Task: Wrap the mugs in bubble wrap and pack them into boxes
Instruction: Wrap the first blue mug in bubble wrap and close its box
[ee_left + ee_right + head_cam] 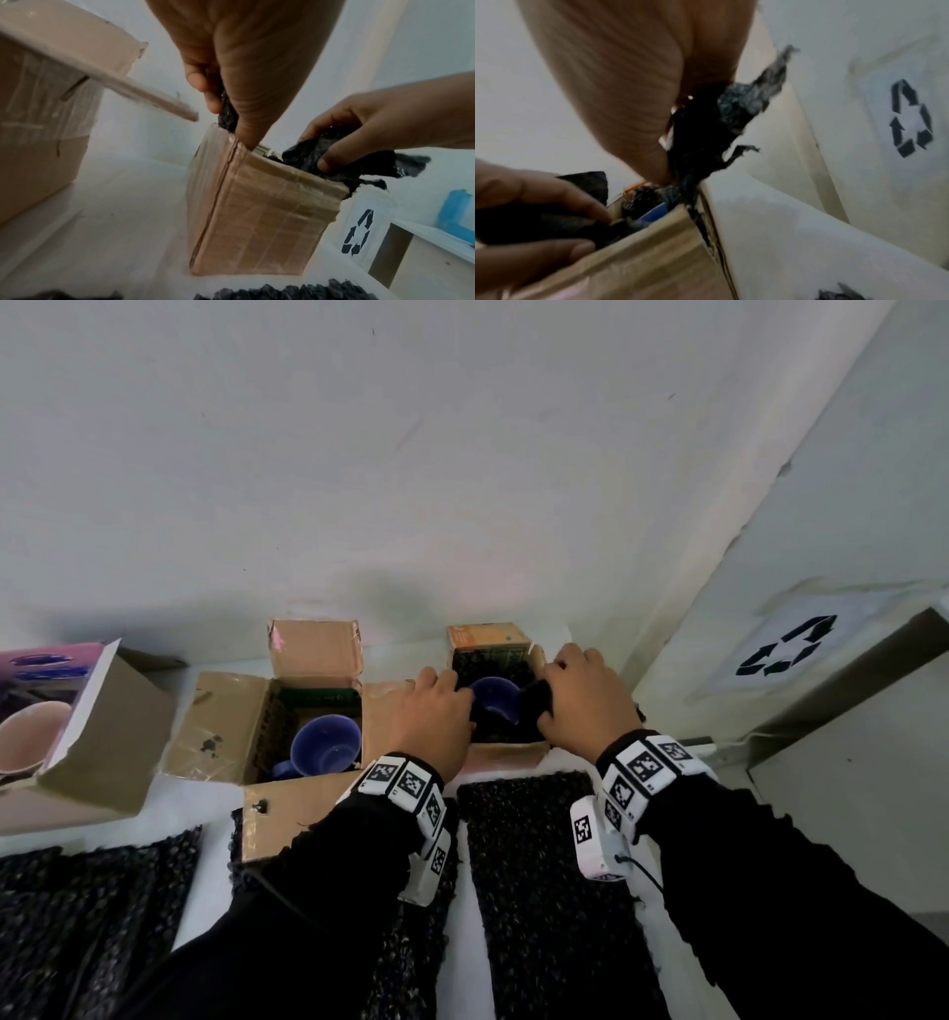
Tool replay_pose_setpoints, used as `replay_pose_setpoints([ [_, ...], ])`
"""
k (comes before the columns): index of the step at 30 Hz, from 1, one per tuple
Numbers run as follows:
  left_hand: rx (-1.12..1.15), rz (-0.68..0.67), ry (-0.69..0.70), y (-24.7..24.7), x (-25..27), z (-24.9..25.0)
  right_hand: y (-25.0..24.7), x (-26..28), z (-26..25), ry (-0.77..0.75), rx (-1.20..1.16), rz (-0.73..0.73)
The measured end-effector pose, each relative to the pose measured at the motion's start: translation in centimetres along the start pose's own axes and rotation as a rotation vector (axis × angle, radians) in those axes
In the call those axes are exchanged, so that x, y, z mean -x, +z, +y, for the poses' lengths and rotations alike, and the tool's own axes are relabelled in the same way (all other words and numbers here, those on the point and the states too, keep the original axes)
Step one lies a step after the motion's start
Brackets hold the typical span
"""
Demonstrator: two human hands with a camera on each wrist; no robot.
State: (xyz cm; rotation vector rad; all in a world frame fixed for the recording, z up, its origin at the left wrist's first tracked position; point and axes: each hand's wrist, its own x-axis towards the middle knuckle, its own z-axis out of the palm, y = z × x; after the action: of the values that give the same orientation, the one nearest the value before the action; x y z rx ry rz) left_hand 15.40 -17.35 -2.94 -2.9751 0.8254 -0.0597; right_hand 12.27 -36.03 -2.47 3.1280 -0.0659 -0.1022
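Note:
A blue mug (495, 701) sits in black bubble wrap (500, 734) inside a small open cardboard box (506, 755) by the wall. My left hand (436, 711) pinches the wrap (227, 115) at the box's left rim. Over the right rim, my right hand (580, 695) grips a bunch of the same wrap (334, 158). In the left wrist view the box (257, 223) stands upright below my left hand (244, 81). The right wrist view shows my right hand (628, 101) holding wrap (700, 132) above the mug's blue rim (654, 214).
A second open box (231, 721) to the left holds another blue mug (326, 744). A pink-printed box (102, 737) with a pink mug (31, 737) lies at far left. Black bubble-wrap sheets (544, 865) cover the near table. A bin with a recycling sign (785, 652) stands at right.

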Motion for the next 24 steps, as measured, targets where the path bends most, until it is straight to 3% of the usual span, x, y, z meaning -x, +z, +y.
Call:
replay_pose_setpoints([
  [4, -0.057, -0.013, 0.057, 0.0, -0.3, -0.2, 0.2, 0.2, -1.4, -0.141, 0.188, 0.11],
  [9, -0.122, -0.003, 0.049, -0.2, -0.7, 0.0, 1.2, -0.2, -2.0, -0.083, 0.301, 0.056],
  [15, -0.057, -0.048, 0.055, -0.2, -1.6, 0.6, 0.7, -0.9, -2.6, -0.144, 0.037, 0.076],
  [19, -0.113, -0.121, 0.162, -0.1, -2.0, 0.2, 0.5, -0.7, -1.4, -0.126, 0.16, -0.062],
  [24, -0.085, -0.091, 0.333, 0.2, -2.0, -0.7, -1.4, -0.4, 0.5, -0.181, 0.027, -0.266],
])
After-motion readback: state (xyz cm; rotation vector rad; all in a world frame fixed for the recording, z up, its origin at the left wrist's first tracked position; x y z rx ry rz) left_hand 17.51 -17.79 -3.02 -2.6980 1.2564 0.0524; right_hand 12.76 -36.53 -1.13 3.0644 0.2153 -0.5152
